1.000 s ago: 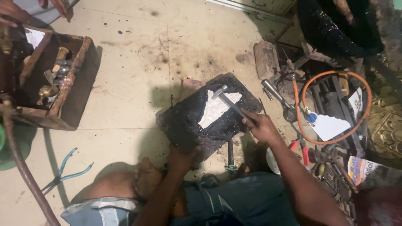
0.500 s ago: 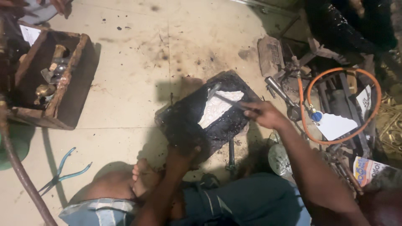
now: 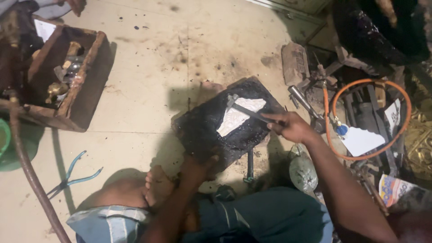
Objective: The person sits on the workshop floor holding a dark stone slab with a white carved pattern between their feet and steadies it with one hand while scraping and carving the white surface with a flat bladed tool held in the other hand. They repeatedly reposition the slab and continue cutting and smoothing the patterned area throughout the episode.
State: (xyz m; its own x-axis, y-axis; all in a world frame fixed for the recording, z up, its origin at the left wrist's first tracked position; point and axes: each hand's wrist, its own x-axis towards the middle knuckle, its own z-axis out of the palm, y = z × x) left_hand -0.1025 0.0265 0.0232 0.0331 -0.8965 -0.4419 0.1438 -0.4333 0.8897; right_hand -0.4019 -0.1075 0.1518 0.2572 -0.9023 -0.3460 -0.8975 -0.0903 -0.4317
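Right hand is closed around the handle of a small hammer, whose head rests at the top edge of the pale embossed metal sheet. The sheet lies flat, bedded in the black pitch block, which sits on the tiled floor, tilted relative to the tile lines. Left hand is clamped on the block's near edge, fingers curled over the rim.

Risks as I read it:
- Left-hand fingers sit on the same block the hammer works. A glancing blow or a hammer slip toward the near edge likely lands on them.
- The block is only held by one hand on smooth tile. A hard off-centre hit could skate or rotate it, so the strike lands off the pattern and dents the relief.
- The sheet looks thin and only partly bedded; its edge near the hammer head could lift or tear if struck on the rim rather than the face.
- A bare foot is just beside the block's near corner; if the block kicks back, it goes there.
- Clutter on the right: torch nozzle and orange hose loop are near the right elbow's swing path. A snag on backswing could pull the torch over.
- Blue pliers and wooden toolbox are well apart on the left, no issue.

Lighting is dim, and the hammer face contact is hard to judge.
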